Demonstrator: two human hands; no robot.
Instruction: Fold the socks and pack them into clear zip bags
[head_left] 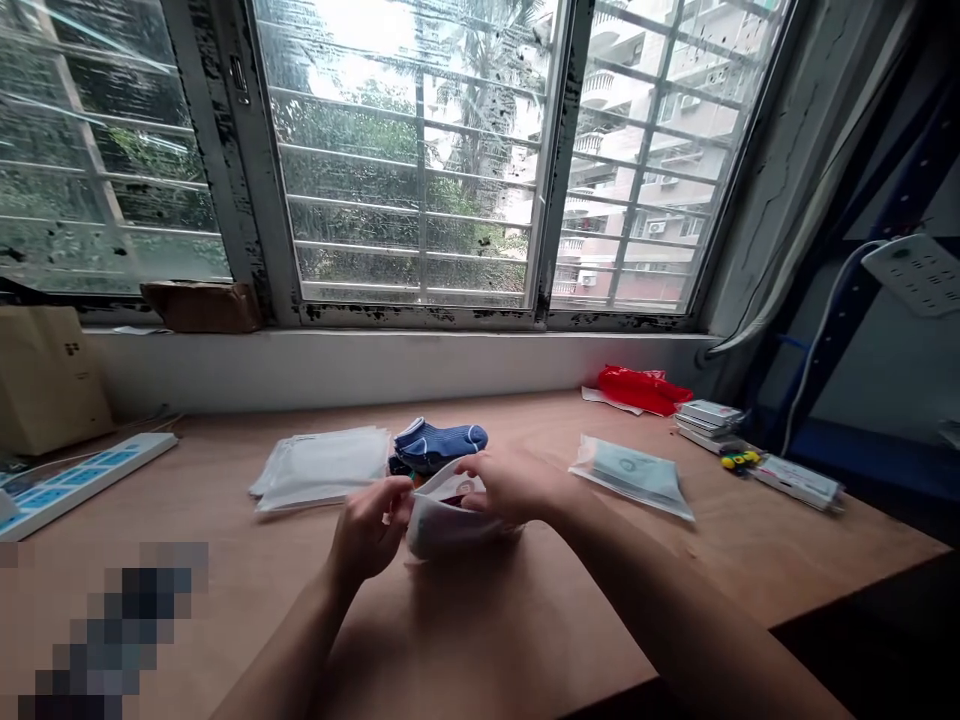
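A frosted plastic bag [442, 535] is held just above the wooden table, its mouth spread apart. My left hand [367, 535] pinches the bag's left rim between thumb and fingers. My right hand [514, 490] is closed at the right side of the mouth, with its fingertips partly inside. Something dark [454, 501] shows in the opening beside those fingertips; too little of it is visible to name. Just behind the bag lies a small pile of blue socks [442, 443]. A stack of flat frosted bags [326, 468] rests to the left of the socks.
A filled clear bag [634, 476] lies on the right. Beyond it are a red plastic bag [643, 390], small stacked boxes [710, 417] and a yellow-and-black object [740, 461]. On the left are a power strip [94, 483] and a cardboard box [49, 380]. Windows stand behind the table.
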